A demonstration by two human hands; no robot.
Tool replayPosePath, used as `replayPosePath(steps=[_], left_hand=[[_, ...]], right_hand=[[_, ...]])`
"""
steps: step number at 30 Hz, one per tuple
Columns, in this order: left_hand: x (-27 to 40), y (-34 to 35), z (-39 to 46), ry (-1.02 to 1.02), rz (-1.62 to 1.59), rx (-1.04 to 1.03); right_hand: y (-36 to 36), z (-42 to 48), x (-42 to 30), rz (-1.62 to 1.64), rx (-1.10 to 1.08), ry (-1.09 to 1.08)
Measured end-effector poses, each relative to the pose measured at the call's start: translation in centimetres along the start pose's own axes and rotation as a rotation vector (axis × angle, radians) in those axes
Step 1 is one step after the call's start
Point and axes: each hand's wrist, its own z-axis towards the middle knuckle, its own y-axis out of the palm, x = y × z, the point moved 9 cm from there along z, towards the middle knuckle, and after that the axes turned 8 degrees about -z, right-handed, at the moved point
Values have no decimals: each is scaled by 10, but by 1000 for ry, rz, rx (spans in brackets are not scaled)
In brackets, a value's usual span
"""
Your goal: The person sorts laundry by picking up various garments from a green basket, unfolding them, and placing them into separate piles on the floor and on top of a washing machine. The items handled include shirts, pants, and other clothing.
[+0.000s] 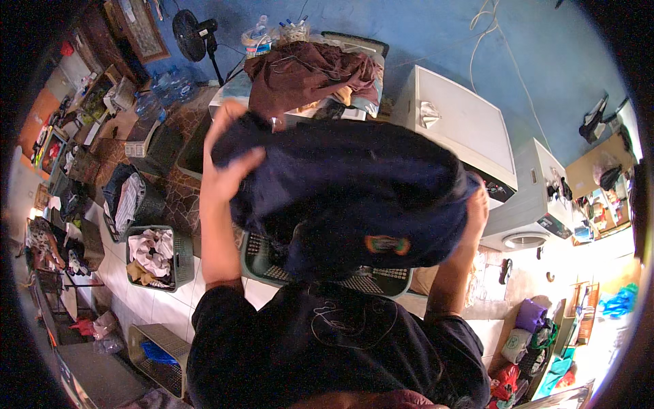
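Note:
A bulky dark navy garment [347, 179] with an orange and green patch is held up in front of my chest, between both hands. My left hand [232, 143] grips its left end, thumb in front and fingers behind. At the opposite side my right hand [477, 204] clasps the edge, its fingers partly hidden by the cloth. Below the garment sits a green plastic laundry basket [260, 255], mostly covered from view. Beyond it, a brown cloth [301, 71] with a wire hanger on it lies heaped on a table.
White laundry machines [465, 117] stand at the right, one with a round front door [526, 240]. A basket of clothes [184, 260] rests on the tiled floor at the left, near another filled basket [138, 204]. A black fan [191, 38] stands by the blue wall.

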Motion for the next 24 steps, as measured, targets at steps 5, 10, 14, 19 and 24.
replayPosePath(steps=[5, 10, 14, 19, 24], left_hand=[[-42, -1, -34, -268, 178, -352], [-187, -56, -107, -844, 417, -132], [-272, -62, -184, -706, 616, -95], [-307, -45, -230, -891, 435, -64], [-314, -36, -250, -1079, 38, -175]], right_hand=[[-5, 33, 157, 356, -77, 477], [5, 28, 356, -481, -653, 664], [81, 69, 398, -1429, -1289, 210], [252, 239, 296, -1064, -575, -406], [346, 356, 334, -1168, -482, -449]])
